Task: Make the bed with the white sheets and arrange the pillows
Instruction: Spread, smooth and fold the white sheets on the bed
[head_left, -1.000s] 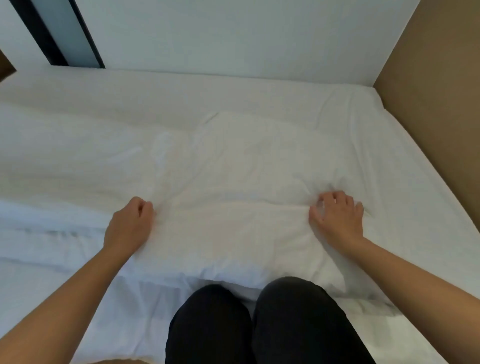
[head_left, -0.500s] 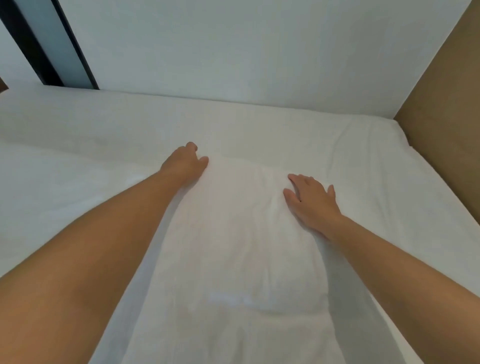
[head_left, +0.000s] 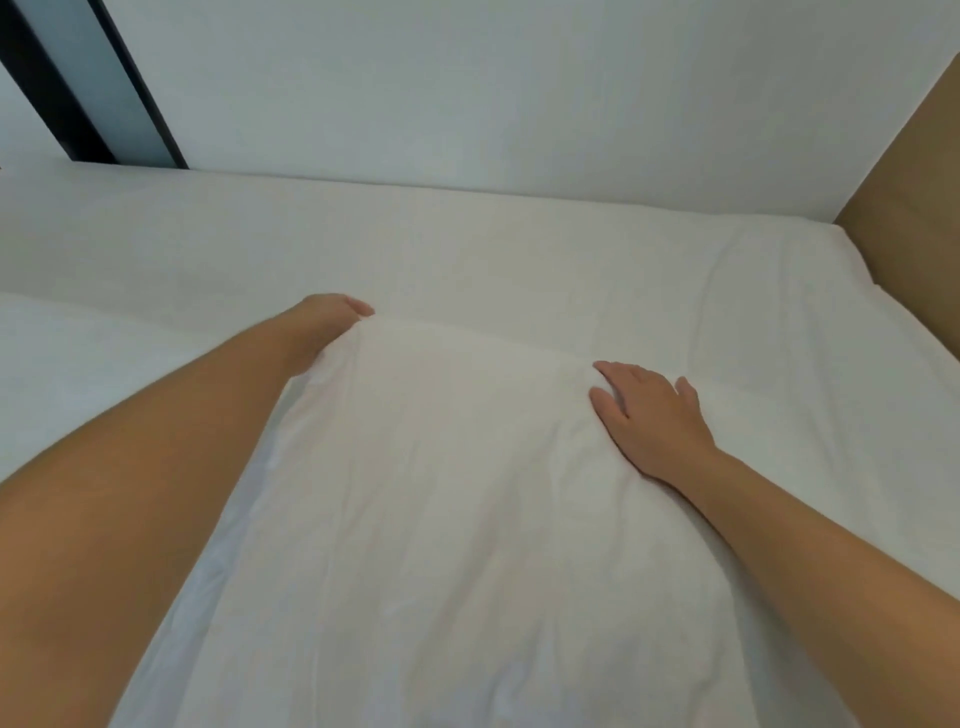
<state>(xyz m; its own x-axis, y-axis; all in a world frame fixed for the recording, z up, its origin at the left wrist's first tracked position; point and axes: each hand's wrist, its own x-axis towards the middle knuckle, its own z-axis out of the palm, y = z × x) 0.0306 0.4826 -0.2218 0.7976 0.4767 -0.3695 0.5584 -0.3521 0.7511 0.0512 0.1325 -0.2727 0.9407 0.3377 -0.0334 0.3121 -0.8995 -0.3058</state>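
Risk first: the left grip (head_left: 332, 319) holds only the 11 o'clock corner of the pillow (head_left: 441, 519), so a hard pull could drag the case off its filling or swing the pillow askew. The flat right grip (head_left: 652, 415) could slide and rumple the sheet (head_left: 519, 244) beneath. The left grip looks curled round that corner, thumb tip on top, though fabric hides its fingers. The pillow lies lengthways mid-bed, from 6 o'clock up to centre, between both forearms. The right grip rests open-palmed, fingers straight, on the pillow's 2 o'clock shoulder. A brown panel (head_left: 914, 197) borders the bed at 2 o'clock.
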